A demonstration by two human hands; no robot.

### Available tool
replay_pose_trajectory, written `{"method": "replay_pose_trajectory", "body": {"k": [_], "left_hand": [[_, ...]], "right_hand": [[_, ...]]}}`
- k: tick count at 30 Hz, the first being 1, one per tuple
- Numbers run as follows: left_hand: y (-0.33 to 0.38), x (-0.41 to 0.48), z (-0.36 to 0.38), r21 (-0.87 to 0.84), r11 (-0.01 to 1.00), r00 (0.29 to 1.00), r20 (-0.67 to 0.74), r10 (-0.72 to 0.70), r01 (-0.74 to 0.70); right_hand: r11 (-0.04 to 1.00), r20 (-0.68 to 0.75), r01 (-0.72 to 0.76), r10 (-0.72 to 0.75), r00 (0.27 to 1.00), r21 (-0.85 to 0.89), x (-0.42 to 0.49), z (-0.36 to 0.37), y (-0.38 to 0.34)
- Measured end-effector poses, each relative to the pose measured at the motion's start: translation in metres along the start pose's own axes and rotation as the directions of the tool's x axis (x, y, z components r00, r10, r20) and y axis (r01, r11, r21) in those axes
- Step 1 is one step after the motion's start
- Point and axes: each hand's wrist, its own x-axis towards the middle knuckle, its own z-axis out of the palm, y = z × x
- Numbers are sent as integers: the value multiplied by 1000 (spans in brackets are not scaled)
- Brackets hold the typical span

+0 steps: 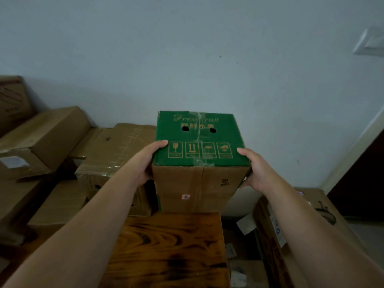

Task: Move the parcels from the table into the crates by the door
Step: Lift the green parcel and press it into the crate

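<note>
Gripping the parcel [200,142] from both sides, arms stretched forward. Left hand [150,163] clamped on its left wall, thumb laid over the green top edge. Right hand [254,170] clamped on its right wall, thumb likewise up on the top corner. Fingers of both hidden behind the carton's sides.

Held upright between the hands, green printed face up. Marked there with "Fresh fruit" in gold lettering, two round holes, a row of four handling symbols and a strip of clear tape down the middle. Plain brown face turned toward the camera, with a small red-and-white sticker low down.

Sits straight over the far edge of the bench [170,250], a dark-grained wooden top lying below and between the forearms. Cannot tell whether resting on that edge or lifted clear of it.

Just beyond the left hand, a taped brown box [116,150]. Further out on that side, a long brown carton [44,134] lying aslant, white label on its near end, more cardboard stacked beneath. Under the right forearm, a flat brown carton [320,206] with black markings. Between it and the bench, paper slips [246,224].

Far out past the right hand, a dark door [361,179]. Above it, a white switch plate [372,41] on the pale wall [187,59] behind everything.
</note>
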Motion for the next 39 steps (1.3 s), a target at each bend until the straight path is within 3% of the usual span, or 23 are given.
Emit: {"method": "replay_pose_trajectory", "body": {"k": [6,13,16,21,27,33,39], "left_hand": [[-25,-1,-8,39,997,997,10,71,-71],[-47,-2,-25,-33,999,1000,-3,6,-6],[-43,4,-31,-35,998,998,39,-48,50],[-45,6,-28,133,984,991,45,-128,121],[-61,0,-32,195,947,967,-30,-254,255],[-92,6,-36,284,889,933,-93,-348,360],[-102,13,-36,291,889,935,-123,-333,355]], "right_hand": [[983,-7,123,-123,992,133,-1,-5,27],[996,13,51,-52,999,71,-8,-8,49],[997,13,-60,59,998,56,-3,-18,39],[964,23,-256,258,966,-71,1,-21,41],[946,63,-300,309,949,-123,-3,-21,59],[918,17,-337,348,937,-210,2,-16,90],[938,-4,-325,327,945,-117,4,-22,108]]}}
